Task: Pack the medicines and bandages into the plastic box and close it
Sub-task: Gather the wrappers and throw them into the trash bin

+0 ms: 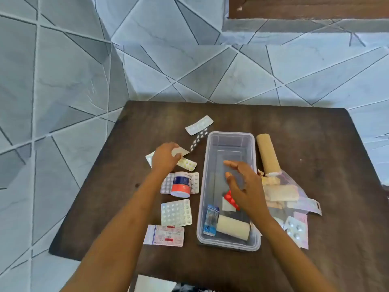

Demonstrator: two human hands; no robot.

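The plastic box (228, 186) stands open at mid-table, holding only a bandage roll (232, 227), a blue packet (211, 220) and a red tablet strip (230, 200) at its near end, while the right hand (244, 186) hovers over it, fingers spread and empty. The left hand (165, 158) is closed on a pale tablet strip (181, 152) left of the box; in my judgement it should be lifted clear of the near wall and laid flat in the bare far end. The table (305, 127) has open room beyond the box, though loose strips crowd the left side and packets the right.
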